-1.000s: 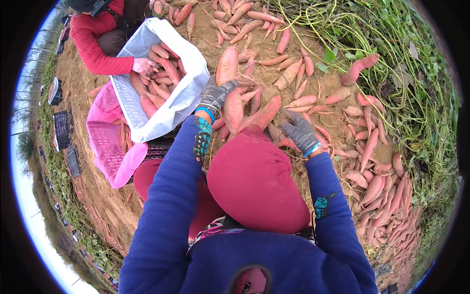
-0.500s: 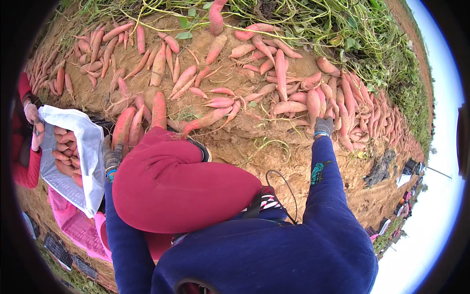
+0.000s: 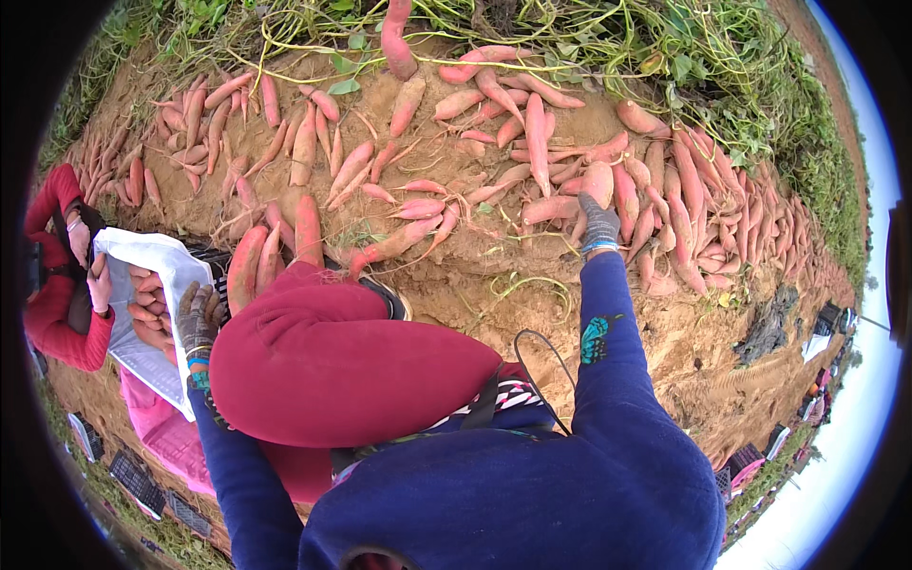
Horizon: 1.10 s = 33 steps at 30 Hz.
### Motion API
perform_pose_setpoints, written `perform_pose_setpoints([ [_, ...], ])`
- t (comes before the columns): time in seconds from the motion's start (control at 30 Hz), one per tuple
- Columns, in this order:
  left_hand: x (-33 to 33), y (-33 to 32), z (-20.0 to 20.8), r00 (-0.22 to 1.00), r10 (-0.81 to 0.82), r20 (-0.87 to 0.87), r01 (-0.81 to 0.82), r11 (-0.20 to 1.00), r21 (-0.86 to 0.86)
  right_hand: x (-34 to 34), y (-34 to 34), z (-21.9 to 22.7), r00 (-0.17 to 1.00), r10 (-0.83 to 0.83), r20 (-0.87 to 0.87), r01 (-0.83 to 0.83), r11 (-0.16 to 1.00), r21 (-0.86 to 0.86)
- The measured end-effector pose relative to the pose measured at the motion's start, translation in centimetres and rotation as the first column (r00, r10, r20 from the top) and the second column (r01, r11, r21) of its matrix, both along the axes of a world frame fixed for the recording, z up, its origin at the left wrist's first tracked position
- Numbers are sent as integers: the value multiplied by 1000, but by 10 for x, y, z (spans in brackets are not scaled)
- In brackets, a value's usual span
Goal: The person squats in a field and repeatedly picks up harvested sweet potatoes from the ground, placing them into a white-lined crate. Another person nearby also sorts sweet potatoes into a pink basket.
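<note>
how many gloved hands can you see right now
2. The left hand is beside the white sack that another person holds open. The right hand reaches into the sweet potatoes on the soil. The other person's hands on the sack look bare; more may be hidden.

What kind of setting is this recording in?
Most likely a farm field at harvest: pink sweet potatoes lie in rows on bare soil, with green vines beyond, and a white sack half filled.

green vines (image 3: pixel 608 47) tangle along the top of the dirt ridge (image 3: pixel 475 285). a person in a red sleeve (image 3: pixel 52 332) sits at the left edge, above a pink cloth (image 3: pixel 161 432). dark crates (image 3: pixel 133 480) lie in grass at lower left, more crates (image 3: pixel 760 456) at lower right.
</note>
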<state>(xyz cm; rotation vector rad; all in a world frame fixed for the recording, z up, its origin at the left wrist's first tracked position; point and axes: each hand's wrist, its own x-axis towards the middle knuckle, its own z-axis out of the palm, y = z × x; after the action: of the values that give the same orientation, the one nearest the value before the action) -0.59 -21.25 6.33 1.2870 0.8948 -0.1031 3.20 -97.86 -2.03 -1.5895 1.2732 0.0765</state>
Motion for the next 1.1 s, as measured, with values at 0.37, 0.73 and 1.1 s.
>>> perform_pose_setpoints([
  [0.37,145,-282,170,140,-978,-155,958,94,271,-41,152,110,848,106,519,-398,775,491],
  [0.73,154,-214,133,248,-961,-121,855,159,493,16,292,144,109,841,530,-925,281,-255],
  [1.1,61,-124,70,941,-329,76,269,867,420,63,432,165,-487,847,212,-834,-379,-401],
])
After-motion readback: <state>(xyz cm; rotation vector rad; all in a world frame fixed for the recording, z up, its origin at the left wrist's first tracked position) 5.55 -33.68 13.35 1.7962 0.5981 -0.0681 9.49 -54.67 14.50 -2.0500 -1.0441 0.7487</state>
